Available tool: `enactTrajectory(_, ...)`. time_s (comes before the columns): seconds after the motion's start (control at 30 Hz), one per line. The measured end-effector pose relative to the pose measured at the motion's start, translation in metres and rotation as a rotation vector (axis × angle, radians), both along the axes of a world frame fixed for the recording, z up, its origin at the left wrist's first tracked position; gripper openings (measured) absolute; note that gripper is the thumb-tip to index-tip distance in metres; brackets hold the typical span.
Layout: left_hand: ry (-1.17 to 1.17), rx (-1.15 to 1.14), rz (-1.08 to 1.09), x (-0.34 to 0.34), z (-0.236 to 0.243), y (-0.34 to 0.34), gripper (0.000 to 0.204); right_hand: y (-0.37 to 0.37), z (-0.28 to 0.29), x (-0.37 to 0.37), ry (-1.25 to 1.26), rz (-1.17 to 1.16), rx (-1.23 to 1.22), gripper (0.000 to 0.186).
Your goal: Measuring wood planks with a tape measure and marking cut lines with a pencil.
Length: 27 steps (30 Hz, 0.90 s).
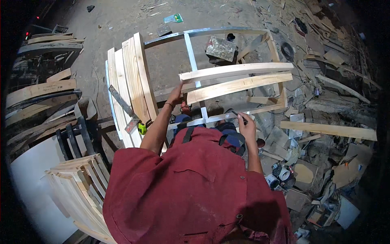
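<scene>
Maroon cloth covers the worker's back nearest me, and past it the right hand (248, 127) is closed around a slim dark tool (234, 112) by the near edge of a rectangular frame (191, 51). Toward that frame's left end, a green tape measure (141, 128) and a metal square (120, 99) rest on a row of planks (134, 67) laid side by side; that part looks filled, though I can't tell whether anything is fastened. Farther in, a yellowish board (239, 87) crosses the middle bar toward the right edge, and just beyond it runs a paler board (235, 71). The left hand (175, 96) touches the paler board's left end; whether its fingers close around the wood, I can't tell. Both boards look loose, and gaps remain around them, so I'd judge the work only partly done. Beyond, a worn block (221, 49) sits inside the far edge, near the right corner.
</scene>
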<state>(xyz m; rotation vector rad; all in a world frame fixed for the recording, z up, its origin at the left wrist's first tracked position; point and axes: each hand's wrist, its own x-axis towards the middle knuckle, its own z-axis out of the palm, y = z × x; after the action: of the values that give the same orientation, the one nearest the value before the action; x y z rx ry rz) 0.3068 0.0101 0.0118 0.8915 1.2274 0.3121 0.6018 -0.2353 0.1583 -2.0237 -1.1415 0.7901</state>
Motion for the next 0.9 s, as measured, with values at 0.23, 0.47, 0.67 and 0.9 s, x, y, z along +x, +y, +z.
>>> enactTrajectory(0.23, 0.026, -0.104, 0.287, -0.007, -0.044, 0.06, 0.088, 0.016, 0.023, -0.005, -0.055, 0.067, -0.01, 0.024)
enactTrajectory(0.47, -0.371, -0.072, 0.239, -0.019, -0.027, 0.049, 0.039, 0.0, 0.012, 0.006, -0.075, 0.04, 0.015, 0.023)
enactTrajectory(0.67, -0.307, 0.023, 0.345, -0.037, -0.056, 0.007, 0.041, -0.001, 0.003, 0.002, -0.068, 0.055, 0.005, 0.023)
enactTrajectory(0.9, 0.007, 0.218, 0.638, -0.025, -0.049, 0.002, 0.028, 0.01, 0.007, 0.012, -0.055, 0.02, 0.128, 0.017)
